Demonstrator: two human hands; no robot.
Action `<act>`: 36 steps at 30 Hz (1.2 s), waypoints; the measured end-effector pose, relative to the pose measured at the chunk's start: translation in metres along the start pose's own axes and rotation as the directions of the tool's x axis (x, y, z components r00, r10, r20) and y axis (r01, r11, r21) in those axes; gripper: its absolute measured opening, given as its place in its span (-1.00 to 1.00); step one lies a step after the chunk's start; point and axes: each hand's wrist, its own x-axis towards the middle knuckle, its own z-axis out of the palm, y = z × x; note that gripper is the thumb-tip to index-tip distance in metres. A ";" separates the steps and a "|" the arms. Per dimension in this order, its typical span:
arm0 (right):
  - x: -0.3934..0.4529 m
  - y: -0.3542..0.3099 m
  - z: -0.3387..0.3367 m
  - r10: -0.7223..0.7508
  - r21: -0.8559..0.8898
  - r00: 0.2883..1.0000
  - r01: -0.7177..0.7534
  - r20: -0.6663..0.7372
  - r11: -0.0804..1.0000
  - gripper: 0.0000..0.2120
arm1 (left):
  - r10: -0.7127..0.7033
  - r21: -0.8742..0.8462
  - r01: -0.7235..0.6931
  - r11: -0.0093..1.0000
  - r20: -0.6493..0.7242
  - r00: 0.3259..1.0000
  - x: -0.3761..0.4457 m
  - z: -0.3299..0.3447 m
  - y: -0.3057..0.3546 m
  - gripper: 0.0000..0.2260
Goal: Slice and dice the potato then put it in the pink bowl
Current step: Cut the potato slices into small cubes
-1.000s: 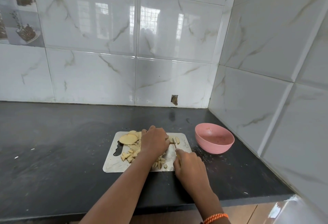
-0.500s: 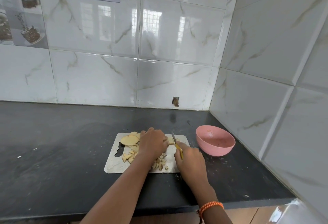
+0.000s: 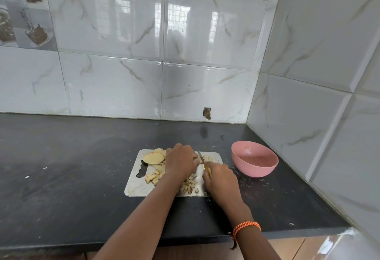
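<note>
Head view showed your left hand [image 3: 181, 162] curled over potato [image 3: 153, 158] at center frame, your right hand [image 3: 220, 177] gripping the knife [image 3: 201, 157] close beside those knuckles, so a slip could have nicked them, with the bowl [image 3: 255, 159] waiting right.

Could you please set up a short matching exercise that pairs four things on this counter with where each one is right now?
Things:
1. pink bowl
2. knife
3. round potato slices
4. orange wristband

Places:
A. far left end of the cutting board
B. on the right wrist
C. held in the right hand, blade beside the left hand
D. on the counter to the right of the board

Pairs: 1-D, 2-C, 3-A, 4-B
</note>
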 end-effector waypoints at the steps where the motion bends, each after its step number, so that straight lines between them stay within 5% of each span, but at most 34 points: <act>1: 0.000 -0.001 0.000 -0.005 -0.002 1.000 0.005 0.002 1.000 -0.75 | -0.003 0.007 0.003 1.000 -0.003 1.000 -0.001 -0.001 0.002 -0.77; 15: -0.055 -0.003 -0.016 -0.006 -0.030 1.000 0.006 0.009 1.000 -0.86 | -0.002 0.096 0.007 0.995 -0.053 0.999 -0.012 -0.012 0.014 -0.78; 36: -0.011 -0.005 -0.004 0.060 0.067 0.990 -0.052 -0.126 0.996 -0.71 | -0.024 -0.045 0.024 0.999 0.021 0.999 -0.006 -0.011 0.000 -0.78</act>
